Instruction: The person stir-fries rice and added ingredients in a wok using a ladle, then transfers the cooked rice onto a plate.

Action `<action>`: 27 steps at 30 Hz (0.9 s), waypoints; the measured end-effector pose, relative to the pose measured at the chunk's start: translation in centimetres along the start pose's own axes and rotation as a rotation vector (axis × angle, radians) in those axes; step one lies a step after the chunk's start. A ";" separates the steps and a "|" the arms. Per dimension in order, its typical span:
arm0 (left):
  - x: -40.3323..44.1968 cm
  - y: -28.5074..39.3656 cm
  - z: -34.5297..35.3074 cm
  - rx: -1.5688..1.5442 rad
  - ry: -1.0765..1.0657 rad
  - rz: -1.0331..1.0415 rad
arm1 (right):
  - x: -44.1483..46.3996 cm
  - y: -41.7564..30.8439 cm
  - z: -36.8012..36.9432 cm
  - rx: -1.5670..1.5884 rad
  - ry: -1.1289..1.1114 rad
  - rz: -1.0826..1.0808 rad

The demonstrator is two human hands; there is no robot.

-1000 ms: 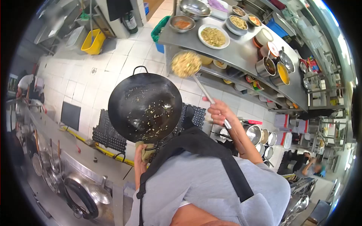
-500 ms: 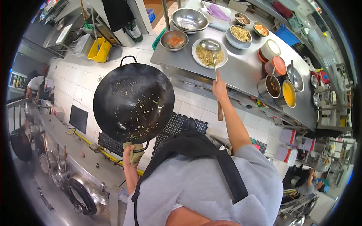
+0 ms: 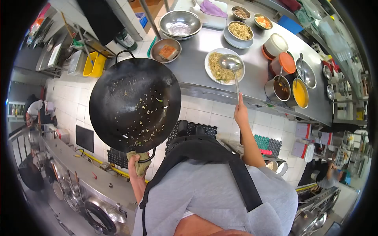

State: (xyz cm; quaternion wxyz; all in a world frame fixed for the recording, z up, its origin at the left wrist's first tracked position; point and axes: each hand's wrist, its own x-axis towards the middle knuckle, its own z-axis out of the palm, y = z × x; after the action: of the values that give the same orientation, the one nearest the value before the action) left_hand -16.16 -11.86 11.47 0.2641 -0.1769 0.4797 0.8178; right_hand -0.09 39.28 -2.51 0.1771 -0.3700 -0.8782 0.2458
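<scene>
A large black wok [image 3: 134, 104], with small rice bits scattered inside, is held by its near handle in my left hand [image 3: 136, 164], through a folded greenish cloth [image 3: 142, 163]. My right hand [image 3: 241, 113] is closed round the handle of a metal ladle [image 3: 231, 63]. The ladle's bowl is turned rounded side up on the fried rice [image 3: 217, 65], which lies on a white plate [image 3: 207, 67] on the steel table. The far end of the ladle's handle is hidden by my hand and forearm.
The steel table [image 3: 193, 72] also bears metal bowls [image 3: 180, 23], a bowl of noodles [image 3: 240, 31], a pot of dark sauce [image 3: 280, 88] and a pot of yellow liquid [image 3: 300, 93]. A counter [image 3: 84, 165] runs at left. Two people are farther off, left and right.
The ladle, heaped with food a second ago, has gone over to the plate and now lies inverted on the rice. The wok has shifted left, and the table appears nearer.
</scene>
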 end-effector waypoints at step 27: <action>14.9 2.8 17.8 0.352 -0.737 -0.270 | -1.1 -14.7 -11.0 0.170 -0.005 -0.012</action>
State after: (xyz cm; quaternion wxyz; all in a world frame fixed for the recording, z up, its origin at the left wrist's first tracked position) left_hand -30.39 6.55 13.84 0.5486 0.1135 0.4582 0.6901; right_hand -2.22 32.90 14.59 0.2073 -0.3478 -0.8568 0.3193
